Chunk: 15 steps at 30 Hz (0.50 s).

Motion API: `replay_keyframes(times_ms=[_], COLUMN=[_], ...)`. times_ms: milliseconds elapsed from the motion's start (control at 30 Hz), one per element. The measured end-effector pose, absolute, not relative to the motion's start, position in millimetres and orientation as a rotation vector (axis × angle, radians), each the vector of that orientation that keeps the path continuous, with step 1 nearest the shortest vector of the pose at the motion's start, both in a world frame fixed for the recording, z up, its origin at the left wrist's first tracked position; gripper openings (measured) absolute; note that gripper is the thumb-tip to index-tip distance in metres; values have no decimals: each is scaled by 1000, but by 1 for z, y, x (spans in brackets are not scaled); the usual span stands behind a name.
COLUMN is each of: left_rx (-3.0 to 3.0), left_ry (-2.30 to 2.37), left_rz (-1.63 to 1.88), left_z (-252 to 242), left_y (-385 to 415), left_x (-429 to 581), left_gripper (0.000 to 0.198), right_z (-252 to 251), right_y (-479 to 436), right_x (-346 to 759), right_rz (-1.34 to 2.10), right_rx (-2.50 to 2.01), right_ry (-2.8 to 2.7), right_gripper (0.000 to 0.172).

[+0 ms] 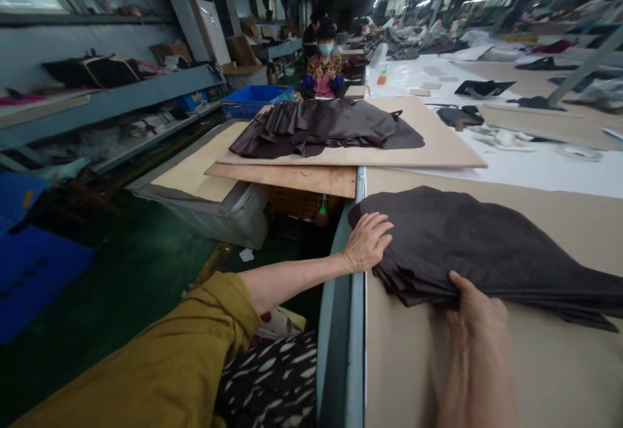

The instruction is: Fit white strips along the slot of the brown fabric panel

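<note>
A stack of dark brown, leather-like pieces [467, 240] lies on the tan-covered table [559, 376] at the right. My left hand [368, 241] rests on the stack's left end, fingers extended over its edge. At the stack's near edge, my right hand [474, 305] has its thumb on top and its fingers hidden beneath the layers, gripping them. Farther back, a second pile of dark pieces [331, 126] lies on a tan board [452, 146].
A wooden board [292, 176] juts left from the table over a yellow crate [302, 204]. A grey bin [243, 220] and a blue bin [257, 98] stand at the left. A masked person [324, 71] sits beyond. Shelves [121, 97] line the left wall.
</note>
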<state>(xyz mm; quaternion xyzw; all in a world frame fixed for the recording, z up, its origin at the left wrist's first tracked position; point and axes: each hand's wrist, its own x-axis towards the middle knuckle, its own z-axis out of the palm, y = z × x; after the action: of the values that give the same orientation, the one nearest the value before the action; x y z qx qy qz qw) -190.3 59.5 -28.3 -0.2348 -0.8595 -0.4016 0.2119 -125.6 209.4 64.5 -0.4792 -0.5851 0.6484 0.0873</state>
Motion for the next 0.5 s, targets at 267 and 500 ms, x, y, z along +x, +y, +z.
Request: replay_keyframes(times_ms=[267,500], left_rx=[-636,-648], left_ry=[-2334,-2362], left_rz=[-1126,-1057], left_z=[-29,-30], left_y=[60,59], left_x=[-192,-192], left_gripper=[31,31], right_z=[126,117], right_y=[166,171], right_x=[-113,-115], right_rz=[1598,1521], right_rx=[-1667,-1657], right_ry=[-2027,-2042], right_gripper=[39,34])
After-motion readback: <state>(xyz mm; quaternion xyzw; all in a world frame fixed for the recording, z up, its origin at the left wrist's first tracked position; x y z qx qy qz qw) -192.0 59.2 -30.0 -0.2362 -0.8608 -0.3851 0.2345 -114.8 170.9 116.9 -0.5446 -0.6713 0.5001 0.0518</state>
